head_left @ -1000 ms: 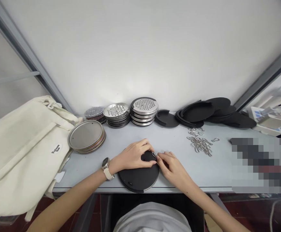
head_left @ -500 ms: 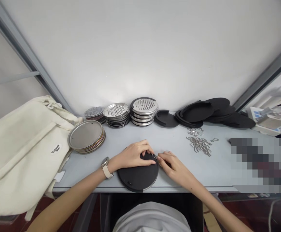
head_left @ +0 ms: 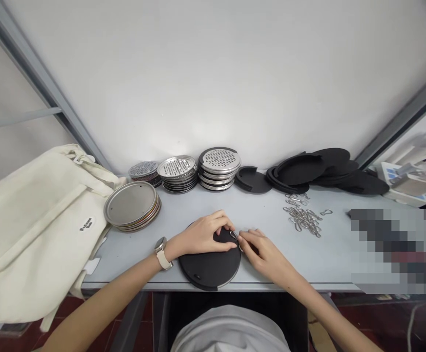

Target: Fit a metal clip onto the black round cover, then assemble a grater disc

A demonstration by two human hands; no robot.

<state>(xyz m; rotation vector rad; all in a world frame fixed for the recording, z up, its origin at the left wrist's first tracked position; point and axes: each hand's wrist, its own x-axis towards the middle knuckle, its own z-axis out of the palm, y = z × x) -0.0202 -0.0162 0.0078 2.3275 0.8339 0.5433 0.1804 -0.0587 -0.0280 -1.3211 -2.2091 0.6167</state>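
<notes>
A black round disc (head_left: 209, 270) lies at the front edge of the table, with a small slot near its lower left rim and a strip of pale metal showing at the lower right rim. My left hand (head_left: 202, 235) lies across its upper part and grips it, the fingers curled towards the far rim and the thumb on top. At the right rim my right hand (head_left: 262, 250) pinches a small silver carabiner clip (head_left: 234, 234), whose looped end points up between my left thumb and forefinger. Whether the clip passes through the disc is hidden.
Loose carabiner clips (head_left: 304, 219) lie in a pile to the right. Along the wall stand metal plates (head_left: 132, 203), grater discs (head_left: 178, 168), perforated discs (head_left: 220, 161) and black round covers (head_left: 299, 168). A cream bag (head_left: 40, 234) leans at the left.
The clip's looped end shows more plainly between my left thumb and forefinger, which have parted slightly. Both hands stay at the disc's right rim.
</notes>
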